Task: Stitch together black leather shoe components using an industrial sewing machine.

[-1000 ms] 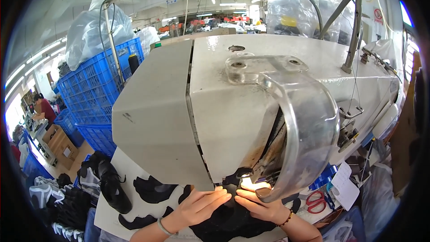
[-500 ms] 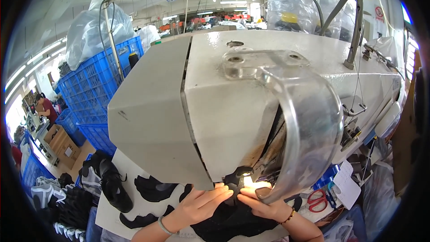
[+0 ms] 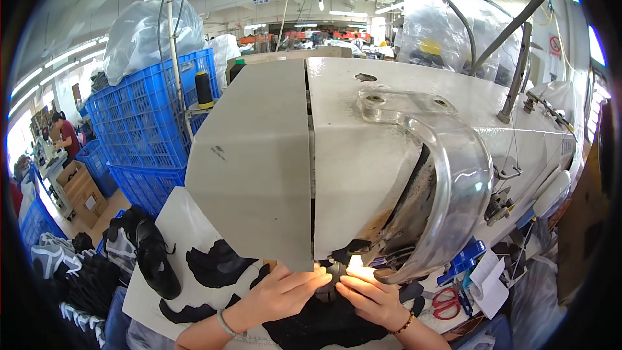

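Note:
In front of me stands a large off-white sewing machine (image 3: 259,162), with a clear plastic guard (image 3: 461,181) curving down on its right. A small lamp lights the spot under its head, where the needle area is mostly hidden. Both hands work there on a black fabric piece (image 3: 324,325) spread over the bed. My left hand (image 3: 280,295), fingers together and pointing right, grips its far edge left of the needle. My right hand (image 3: 371,299) holds the same edge on the right, fingertips beside the light. Both thumbs are partly hidden.
Left on the table lie cut black pieces (image 3: 217,264) and a black shoe (image 3: 157,264). Red-handled scissors (image 3: 446,303) and a paper sheet (image 3: 487,285) lie right. Blue crates (image 3: 146,123) and a black thread spool (image 3: 203,89) stand back left; a person (image 3: 67,135) works beyond.
The whole view has shifted, so the machine appears further right and turned a little. Both hands stay at the needle area on the black piece, with the fingers slightly rearranged.

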Demonstrator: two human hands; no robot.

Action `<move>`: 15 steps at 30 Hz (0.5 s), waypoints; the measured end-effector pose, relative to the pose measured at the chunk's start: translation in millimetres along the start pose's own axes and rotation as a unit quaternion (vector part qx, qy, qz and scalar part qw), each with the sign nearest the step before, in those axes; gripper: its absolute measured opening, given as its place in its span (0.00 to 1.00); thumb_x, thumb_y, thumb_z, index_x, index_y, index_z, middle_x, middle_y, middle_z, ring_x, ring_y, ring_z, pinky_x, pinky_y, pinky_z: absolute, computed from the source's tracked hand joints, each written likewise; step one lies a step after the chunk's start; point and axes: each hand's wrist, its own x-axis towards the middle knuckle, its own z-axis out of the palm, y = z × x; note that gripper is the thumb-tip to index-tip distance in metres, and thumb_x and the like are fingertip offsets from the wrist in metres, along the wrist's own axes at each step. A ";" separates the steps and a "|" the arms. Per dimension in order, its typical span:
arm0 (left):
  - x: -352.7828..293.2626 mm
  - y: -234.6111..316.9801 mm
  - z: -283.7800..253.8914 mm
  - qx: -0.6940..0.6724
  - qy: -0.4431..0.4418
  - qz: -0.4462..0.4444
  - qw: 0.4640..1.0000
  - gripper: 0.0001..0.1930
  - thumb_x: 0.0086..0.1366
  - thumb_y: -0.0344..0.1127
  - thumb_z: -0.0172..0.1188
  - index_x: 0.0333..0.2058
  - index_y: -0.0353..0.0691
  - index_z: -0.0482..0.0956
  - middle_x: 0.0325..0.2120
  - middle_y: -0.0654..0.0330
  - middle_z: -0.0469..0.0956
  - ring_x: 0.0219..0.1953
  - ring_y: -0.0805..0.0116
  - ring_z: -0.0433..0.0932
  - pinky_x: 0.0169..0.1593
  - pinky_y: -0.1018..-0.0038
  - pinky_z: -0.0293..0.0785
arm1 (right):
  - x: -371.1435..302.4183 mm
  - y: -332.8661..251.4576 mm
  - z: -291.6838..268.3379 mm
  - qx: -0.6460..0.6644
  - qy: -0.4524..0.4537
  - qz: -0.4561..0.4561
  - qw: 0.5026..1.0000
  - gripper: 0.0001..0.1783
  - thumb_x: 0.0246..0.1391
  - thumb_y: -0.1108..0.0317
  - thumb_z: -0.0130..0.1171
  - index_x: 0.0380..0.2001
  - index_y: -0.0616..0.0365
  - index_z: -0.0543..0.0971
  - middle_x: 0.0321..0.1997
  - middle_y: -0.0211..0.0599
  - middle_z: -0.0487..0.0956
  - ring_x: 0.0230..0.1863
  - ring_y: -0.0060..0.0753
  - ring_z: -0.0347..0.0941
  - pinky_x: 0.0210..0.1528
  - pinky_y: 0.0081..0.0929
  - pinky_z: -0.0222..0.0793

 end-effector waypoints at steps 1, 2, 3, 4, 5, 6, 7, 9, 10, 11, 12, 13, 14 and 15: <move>0.8 -0.3 -1.5 0.035 -0.016 0.024 0.999 0.15 0.51 0.25 0.60 0.41 0.38 0.79 0.39 0.65 0.75 0.39 0.69 0.74 0.42 0.75 0.71 | -1.1 0.4 1.2 0.004 0.000 0.009 1.000 0.24 0.30 0.77 0.60 0.39 0.54 0.81 0.44 0.31 0.77 0.46 0.34 0.76 0.46 0.30 0.74; 1.6 -0.4 -2.8 0.070 -0.031 0.048 0.996 0.15 0.51 0.26 0.61 0.41 0.37 0.79 0.39 0.64 0.75 0.39 0.69 0.74 0.42 0.74 0.70 | -2.0 -0.2 1.8 0.008 -0.001 0.018 1.000 0.25 0.29 0.77 0.60 0.39 0.53 0.80 0.45 0.31 0.77 0.46 0.34 0.76 0.46 0.29 0.74; 3.8 -0.9 -2.9 0.071 -0.028 0.047 0.996 0.15 0.51 0.26 0.61 0.41 0.37 0.79 0.39 0.64 0.75 0.39 0.69 0.74 0.42 0.74 0.70 | -2.3 -0.4 1.7 0.007 -0.003 0.015 1.000 0.25 0.29 0.77 0.60 0.39 0.53 0.80 0.45 0.31 0.77 0.46 0.34 0.76 0.46 0.29 0.74; 6.0 -0.9 -3.0 0.056 -0.020 0.033 0.998 0.12 0.49 0.24 0.61 0.35 0.37 0.79 0.38 0.66 0.77 0.37 0.71 0.75 0.38 0.76 0.73 | -2.4 -1.5 1.2 0.006 -0.014 0.028 0.999 0.25 0.29 0.78 0.59 0.39 0.53 0.80 0.44 0.30 0.77 0.46 0.34 0.75 0.45 0.29 0.74; 7.3 -1.1 -3.2 0.042 -0.011 0.020 0.999 0.08 0.47 0.23 0.61 0.30 0.37 0.79 0.37 0.68 0.79 0.35 0.72 0.77 0.34 0.78 0.75 | -1.5 -2.3 0.7 0.005 -0.025 0.041 0.999 0.25 0.29 0.78 0.58 0.39 0.53 0.80 0.44 0.30 0.77 0.47 0.34 0.75 0.45 0.28 0.74; 7.9 -1.0 -3.9 0.043 -0.009 0.019 0.999 0.08 0.47 0.23 0.61 0.30 0.37 0.79 0.37 0.68 0.79 0.35 0.72 0.77 0.34 0.78 0.75 | -0.2 -3.1 -0.5 0.005 -0.026 0.038 0.999 0.25 0.29 0.78 0.58 0.39 0.53 0.80 0.44 0.30 0.77 0.47 0.34 0.75 0.45 0.28 0.74; 8.0 -1.0 -4.8 0.019 -0.019 0.000 1.000 0.07 0.47 0.23 0.61 0.28 0.37 0.78 0.37 0.68 0.79 0.34 0.73 0.77 0.31 0.79 0.75 | 1.4 -3.9 -1.6 -0.002 -0.029 0.042 0.999 0.25 0.29 0.79 0.58 0.38 0.53 0.80 0.44 0.29 0.77 0.47 0.34 0.75 0.44 0.28 0.74; 5.3 -1.7 -5.4 -0.005 -0.028 -0.021 0.999 0.06 0.47 0.23 0.61 0.27 0.38 0.78 0.37 0.68 0.79 0.33 0.75 0.77 0.29 0.79 0.74 | 3.7 -4.0 -1.0 -0.008 -0.033 0.045 0.998 0.24 0.29 0.79 0.58 0.38 0.53 0.80 0.44 0.29 0.77 0.46 0.34 0.75 0.43 0.28 0.74; 2.6 -3.3 -4.2 -0.036 -0.032 -0.028 0.998 0.11 0.50 0.25 0.61 0.35 0.38 0.77 0.38 0.66 0.77 0.35 0.71 0.75 0.35 0.77 0.72 | 4.6 -3.0 0.9 -0.014 -0.019 0.035 0.999 0.24 0.29 0.80 0.57 0.38 0.53 0.80 0.43 0.29 0.77 0.46 0.33 0.75 0.43 0.28 0.74; 0.7 -3.8 -3.8 -0.067 -0.036 -0.035 0.997 0.17 0.52 0.28 0.61 0.43 0.37 0.77 0.40 0.63 0.75 0.38 0.66 0.73 0.42 0.75 0.70 | 5.2 -2.8 1.9 -0.020 -0.005 0.025 0.999 0.24 0.29 0.80 0.57 0.38 0.53 0.80 0.43 0.28 0.77 0.46 0.33 0.75 0.43 0.28 0.73; 0.4 -3.4 -4.3 -0.066 -0.036 -0.037 0.997 0.17 0.52 0.28 0.61 0.43 0.37 0.77 0.40 0.63 0.75 0.38 0.66 0.73 0.42 0.75 0.70 | 5.3 -2.8 1.8 -0.019 -0.006 0.024 1.000 0.24 0.29 0.80 0.57 0.38 0.53 0.80 0.43 0.28 0.77 0.46 0.33 0.75 0.43 0.28 0.73; 0.7 -3.1 -4.9 -0.062 -0.046 -0.039 0.996 0.17 0.52 0.28 0.61 0.43 0.38 0.77 0.39 0.64 0.76 0.38 0.66 0.73 0.42 0.75 0.70 | 5.1 -2.6 1.5 -0.013 -0.009 0.031 0.999 0.25 0.29 0.80 0.56 0.38 0.53 0.80 0.43 0.29 0.77 0.45 0.33 0.75 0.43 0.28 0.73; 0.8 -2.7 -5.3 -0.058 -0.056 -0.041 0.996 0.17 0.52 0.28 0.61 0.44 0.38 0.77 0.39 0.64 0.76 0.38 0.65 0.73 0.42 0.75 0.70 | 4.7 -2.4 1.1 -0.008 -0.011 0.039 0.999 0.25 0.29 0.80 0.56 0.38 0.53 0.80 0.43 0.29 0.77 0.45 0.34 0.75 0.43 0.29 0.73; 0.5 -2.9 -5.6 -0.058 -0.057 -0.042 0.996 0.17 0.52 0.28 0.61 0.44 0.38 0.77 0.39 0.64 0.76 0.38 0.65 0.73 0.42 0.75 0.70 | 4.9 -2.6 1.0 -0.006 -0.010 0.039 0.999 0.25 0.29 0.80 0.56 0.38 0.53 0.80 0.43 0.29 0.77 0.45 0.34 0.75 0.43 0.29 0.73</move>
